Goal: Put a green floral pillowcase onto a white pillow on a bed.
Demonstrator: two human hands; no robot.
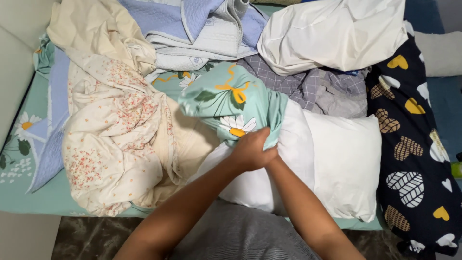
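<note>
A white pillow [337, 163] lies across the near edge of the bed, its left end pushed into a mint-green pillowcase [226, 94] printed with daisies and orange bows. My left hand [250, 150] grips the pillowcase's open hem at the middle of the pillow. My right hand [272, 155] is tucked just behind it at the same hem, mostly hidden by the left hand, so its hold is unclear. Both forearms reach up from the bottom of the view.
A cream floral duvet [113, 130] is bunched at left on a green daisy sheet [21, 159]. A blue-and-white quilt [192, 29], a white pillowcase [332, 31], grey checked fabric [308, 86] and a black heart-print cloth [414, 144] lie behind and right.
</note>
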